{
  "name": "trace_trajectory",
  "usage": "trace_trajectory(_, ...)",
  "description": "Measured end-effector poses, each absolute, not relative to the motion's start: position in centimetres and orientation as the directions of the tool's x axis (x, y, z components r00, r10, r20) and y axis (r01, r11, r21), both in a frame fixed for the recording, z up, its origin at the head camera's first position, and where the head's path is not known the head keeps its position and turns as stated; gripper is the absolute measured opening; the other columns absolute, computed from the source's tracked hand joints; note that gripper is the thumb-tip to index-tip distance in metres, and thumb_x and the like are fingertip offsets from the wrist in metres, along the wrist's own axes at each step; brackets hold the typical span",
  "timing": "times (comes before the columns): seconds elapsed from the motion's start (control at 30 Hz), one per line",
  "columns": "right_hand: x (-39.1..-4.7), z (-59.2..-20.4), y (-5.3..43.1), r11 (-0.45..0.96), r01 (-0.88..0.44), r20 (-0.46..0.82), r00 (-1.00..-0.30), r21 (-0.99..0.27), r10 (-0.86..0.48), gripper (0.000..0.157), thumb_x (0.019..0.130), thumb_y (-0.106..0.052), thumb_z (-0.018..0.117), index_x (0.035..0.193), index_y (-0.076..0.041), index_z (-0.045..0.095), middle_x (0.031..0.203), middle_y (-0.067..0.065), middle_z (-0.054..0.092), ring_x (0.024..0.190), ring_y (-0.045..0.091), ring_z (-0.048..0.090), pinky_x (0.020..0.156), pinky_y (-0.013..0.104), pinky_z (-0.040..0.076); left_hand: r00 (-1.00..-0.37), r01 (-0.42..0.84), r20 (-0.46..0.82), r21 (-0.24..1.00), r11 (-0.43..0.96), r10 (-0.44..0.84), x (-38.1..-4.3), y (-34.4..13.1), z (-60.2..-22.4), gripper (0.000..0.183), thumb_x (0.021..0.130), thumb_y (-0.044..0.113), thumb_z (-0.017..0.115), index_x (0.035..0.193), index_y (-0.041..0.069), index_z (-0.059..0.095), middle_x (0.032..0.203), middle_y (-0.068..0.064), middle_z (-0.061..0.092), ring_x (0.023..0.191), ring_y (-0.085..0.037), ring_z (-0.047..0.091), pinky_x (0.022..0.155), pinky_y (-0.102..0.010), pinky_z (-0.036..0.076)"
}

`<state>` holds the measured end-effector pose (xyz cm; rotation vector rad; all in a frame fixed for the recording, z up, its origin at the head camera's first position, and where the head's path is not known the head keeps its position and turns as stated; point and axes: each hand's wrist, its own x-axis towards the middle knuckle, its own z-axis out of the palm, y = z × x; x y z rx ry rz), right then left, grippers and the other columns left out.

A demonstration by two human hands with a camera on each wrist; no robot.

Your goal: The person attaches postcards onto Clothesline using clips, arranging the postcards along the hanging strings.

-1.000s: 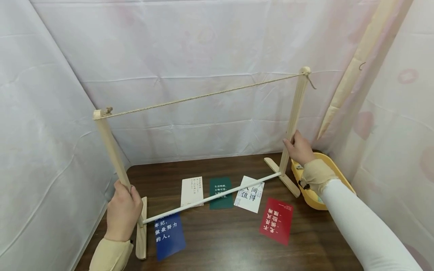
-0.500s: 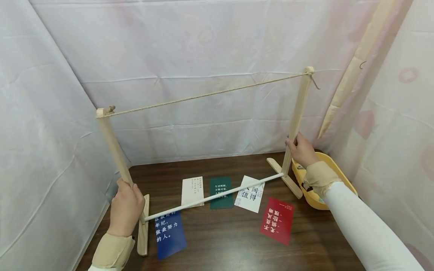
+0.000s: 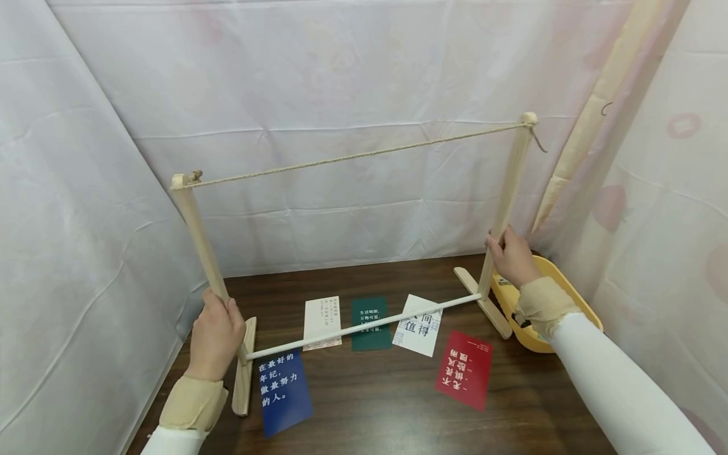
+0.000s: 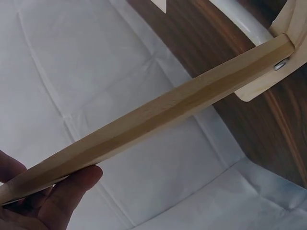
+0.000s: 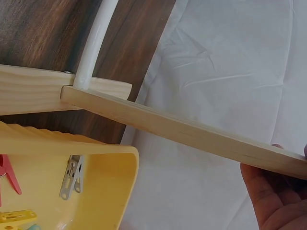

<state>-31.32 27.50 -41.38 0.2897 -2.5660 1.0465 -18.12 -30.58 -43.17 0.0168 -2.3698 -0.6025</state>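
A wooden stand has two upright posts, joined low down by a white rod (image 3: 364,327) and at the top by a thin twine (image 3: 352,155). My left hand (image 3: 215,335) grips the lower part of the left post (image 3: 199,234); the left wrist view shows the thumb along that post (image 4: 158,115). Around the right post (image 3: 514,174), a bit above its foot, my right hand (image 3: 514,258) is curled. In the right wrist view its fingers (image 5: 261,187) hold the post from below. Both feet stand at or near the tabletop; whether they touch cannot be told.
Under and before the rod lie a blue card (image 3: 286,395), a cream card (image 3: 322,319), a green card (image 3: 371,338), a white card (image 3: 419,332) and a red card (image 3: 464,370). A yellow basket (image 5: 67,139) with clothespins (image 5: 72,177) sits close beside the right foot. Pale curtains surround the table (image 3: 387,404).
Both hands have shifted the stand a little to the right, its left end also moving farther back. More of the blue card shows now. The cards and basket stay put.
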Motion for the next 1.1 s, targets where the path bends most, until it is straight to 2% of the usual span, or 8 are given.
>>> trace_trajectory(0.13,-30.6,-41.5,28.0,0.718,-0.273,0.368,-0.929,-0.641,-0.025,0.044,0.117,-0.022,0.044,0.143,0.013,0.05,0.127,0.04,0.067,0.108,0.054,0.07,0.081,0.056,0.058,-0.782,0.161,0.603,0.44,0.883,-0.157,-19.0,-30.4,-43.2,0.023,0.108,0.003,0.051,0.121,-0.016,0.046,0.073,-0.027,0.058,0.049,-0.036,0.059,0.042,-0.045,0.043)
trace_trajectory(0.2,-30.1,-41.5,28.3,0.725,-0.248,0.359,-0.933,-0.643,-0.001,0.045,0.117,-0.023,0.044,0.143,0.013,0.05,0.128,0.04,0.067,0.108,0.055,0.07,0.081,0.057,0.058,-0.787,0.177,0.6,0.443,0.879,-0.144,-19.5,-30.3,-43.2,0.023,0.108,0.003,0.051,0.122,-0.015,0.046,0.073,-0.026,0.059,0.05,-0.036,0.06,0.042,-0.045,0.044)
trace_trajectory(0.4,-29.2,-41.8,29.0,0.735,-0.232,0.391,-0.919,-0.637,0.049,0.041,0.116,-0.021,0.047,0.14,0.011,0.052,0.111,0.038,0.07,0.1,0.054,0.071,0.08,0.063,0.059,-0.782,0.203,0.61,0.441,0.874,-0.126,-21.2,-30.2,-43.5,0.023,0.108,0.004,0.053,0.123,-0.013,0.047,0.076,-0.026,0.06,0.055,-0.042,0.064,0.046,-0.053,0.048)
trace_trajectory(0.73,-27.9,-41.7,28.9,0.755,-0.233,0.42,-0.905,-0.614,0.063,0.039,0.115,-0.02,0.046,0.136,0.012,0.053,0.107,0.04,0.069,0.093,0.055,0.072,0.076,0.063,0.058,-0.788,0.219,0.606,0.441,0.87,-0.109,-22.2,-30.5,-43.3,0.025,0.108,0.005,0.053,0.123,-0.014,0.045,0.079,-0.031,0.062,0.059,-0.05,0.066,0.048,-0.059,0.05)
trace_trajectory(0.93,-27.3,-41.6,28.7,0.769,-0.22,0.421,-0.904,-0.6,0.07,0.042,0.115,-0.021,0.046,0.137,0.013,0.053,0.113,0.043,0.069,0.099,0.057,0.071,0.083,0.067,0.057,-0.783,0.227,0.615,0.428,0.875,-0.098,-22.5,-30.7,-43.3,0.024,0.108,0.005,0.053,0.122,-0.013,0.045,0.081,-0.033,0.061,0.062,-0.054,0.066,0.051,-0.062,0.05)
trace_trajectory(1.1,-26.7,-41.7,28.8,0.776,-0.219,0.43,-0.9,-0.592,0.074,0.038,0.114,-0.02,0.048,0.131,0.014,0.054,0.103,0.039,0.07,0.09,0.054,0.072,0.075,0.062,0.057,-0.781,0.236,0.618,0.42,0.876,-0.085,-22.7,-30.9,-43.3,0.024,0.108,0.006,0.053,0.121,-0.013,0.045,0.079,-0.032,0.061,0.061,-0.052,0.065,0.05,-0.061,0.049)
